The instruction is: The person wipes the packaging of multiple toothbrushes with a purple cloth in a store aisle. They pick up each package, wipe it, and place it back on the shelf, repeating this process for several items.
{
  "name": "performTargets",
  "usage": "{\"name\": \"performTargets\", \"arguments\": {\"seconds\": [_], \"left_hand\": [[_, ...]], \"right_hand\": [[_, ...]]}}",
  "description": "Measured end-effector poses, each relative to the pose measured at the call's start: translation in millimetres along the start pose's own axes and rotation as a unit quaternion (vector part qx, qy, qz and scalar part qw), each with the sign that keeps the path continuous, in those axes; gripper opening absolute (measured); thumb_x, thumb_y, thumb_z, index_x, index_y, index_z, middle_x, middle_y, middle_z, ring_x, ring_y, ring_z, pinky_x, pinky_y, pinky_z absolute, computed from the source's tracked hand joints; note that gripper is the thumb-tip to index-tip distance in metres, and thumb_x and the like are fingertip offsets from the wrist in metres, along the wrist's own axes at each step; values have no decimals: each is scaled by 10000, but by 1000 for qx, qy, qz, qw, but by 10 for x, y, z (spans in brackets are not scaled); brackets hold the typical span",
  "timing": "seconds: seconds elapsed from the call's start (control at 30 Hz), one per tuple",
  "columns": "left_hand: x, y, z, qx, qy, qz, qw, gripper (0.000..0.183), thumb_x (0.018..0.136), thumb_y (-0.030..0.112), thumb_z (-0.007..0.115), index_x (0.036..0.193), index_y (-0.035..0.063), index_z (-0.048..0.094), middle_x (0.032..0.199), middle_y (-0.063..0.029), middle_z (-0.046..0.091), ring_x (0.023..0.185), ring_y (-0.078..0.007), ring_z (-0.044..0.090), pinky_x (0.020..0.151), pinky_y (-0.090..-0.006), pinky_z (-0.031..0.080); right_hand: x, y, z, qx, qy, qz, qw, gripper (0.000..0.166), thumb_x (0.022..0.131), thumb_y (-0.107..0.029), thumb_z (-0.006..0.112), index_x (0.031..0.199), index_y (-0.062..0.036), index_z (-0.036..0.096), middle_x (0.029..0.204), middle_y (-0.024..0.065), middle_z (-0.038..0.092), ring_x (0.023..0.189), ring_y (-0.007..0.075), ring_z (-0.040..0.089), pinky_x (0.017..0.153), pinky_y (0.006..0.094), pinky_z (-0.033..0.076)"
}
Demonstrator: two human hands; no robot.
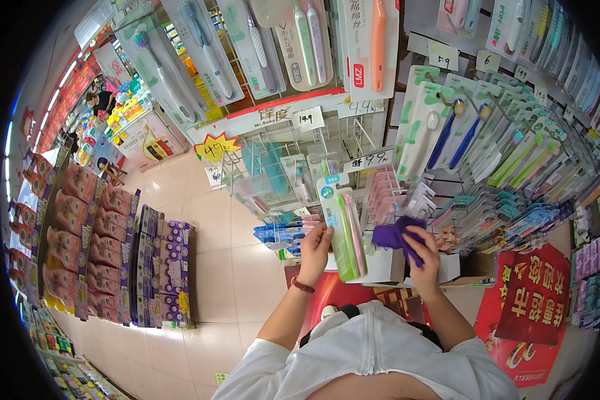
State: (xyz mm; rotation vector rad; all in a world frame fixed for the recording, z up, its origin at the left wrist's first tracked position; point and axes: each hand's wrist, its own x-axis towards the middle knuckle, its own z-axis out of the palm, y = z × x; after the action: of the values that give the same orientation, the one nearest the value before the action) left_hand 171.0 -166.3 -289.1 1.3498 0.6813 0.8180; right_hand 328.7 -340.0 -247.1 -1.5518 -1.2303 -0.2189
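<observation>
My left hand (314, 252) pinches the left edge of a blister pack of two toothbrushes (344, 235), one green and one pink, held upright before my body. To its right, my right hand (423, 252) grips a bunched purple cloth (391, 237). The cloth is apart from the pack. Behind both hands stands a wire display rack (360, 132) with packaged toothbrushes on its hooks. Just above my right hand hang pink packs (383, 192), partly hidden by the cloth.
More toothbrush packs (510, 145) hang in dense rows at the right on protruding hooks. Handwritten price cards (309, 118) stick out from the rack. Shelves of pink pouches (70, 235) stand at left across a tiled floor (215, 280). A red printed sheet (530, 300) lies low at right.
</observation>
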Motion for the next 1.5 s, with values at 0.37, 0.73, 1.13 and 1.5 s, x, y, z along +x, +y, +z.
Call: {"name": "performTargets", "arguments": {"seconds": [0.37,0.73,1.13,1.5], "left_hand": [[-308,162,130,217,102,194,951,116,881,75,517,806,-13,503,609,-70,461,543,-131,401,522,-257,370],[-381,233,20,-62,93,7,994,127,897,70,480,959,-1,565,760,13,535,696,-64,524,576,-188,421],[-327,524,-67,-166,142,2,976,146,926,195,491,850,75,522,654,69,458,522,-8,353,445,-180,268],[-338,517,51,-197,126,80,969,160,936,172,472,865,35,515,776,23,526,687,-36,441,624,-195,375]], "right_hand": [[618,-646,843,-217,-164,-184,945,417,652,-32,556,1056,70,559,1257,158,462,946,288,465,878,340,400],[677,-763,519,-91,-157,-182,966,446,597,13,577,1043,27,579,1213,93,512,916,282,480,824,350,429],[-155,107,200,-232,-598,-119,758,309,635,-61,580,932,-44,666,1139,39,579,917,228,510,842,319,415],[582,-664,681,-155,-177,-166,958,474,669,-56,560,1130,42,504,1260,144,434,995,292,451,884,344,414]]}}
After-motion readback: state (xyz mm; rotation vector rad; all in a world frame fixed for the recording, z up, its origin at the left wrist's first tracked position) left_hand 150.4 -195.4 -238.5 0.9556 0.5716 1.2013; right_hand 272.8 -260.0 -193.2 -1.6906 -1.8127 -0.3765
